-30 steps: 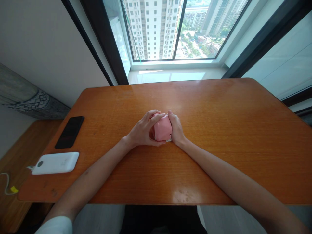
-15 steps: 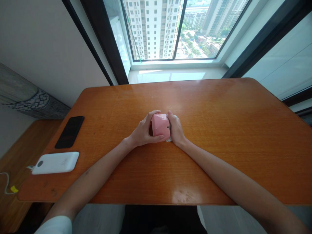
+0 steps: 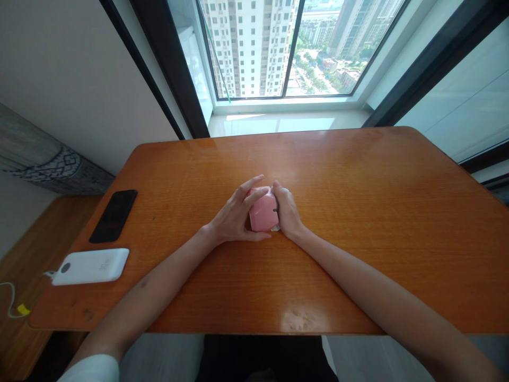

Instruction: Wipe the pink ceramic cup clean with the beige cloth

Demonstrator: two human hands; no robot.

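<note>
A small, glossy pink boxy object (image 3: pixel 263 216) is between my two hands above the middle of the table. It has rounded edges and a small dark notch on its right side. Its exact kind does not show. My left hand (image 3: pixel 240 212) curves around its left side, fingers spread: one finger lies over the top, another is raised beyond it, and the thumb runs along the near edge. On the right, my right hand (image 3: pixel 288 213) is closed on the object's right end, thumb up. A bit of whitish material (image 3: pixel 275 228) peeks out beneath the right fingers, which are mostly hidden.
At the left of the wooden table (image 3: pixel 358 212) lie a black phone (image 3: pixel 113 216) and a white power bank-like device (image 3: pixel 91 266) with a cable plugged in. A lower wooden surface (image 3: pixel 24 254) adjoins on the left. A window (image 3: pixel 286 53) is behind the table.
The left fingers have loosened and spread, with one lifted and the thumb shifted nearer to me. The pink object has tilted slightly. My right hand keeps its hold in nearly the same place.
</note>
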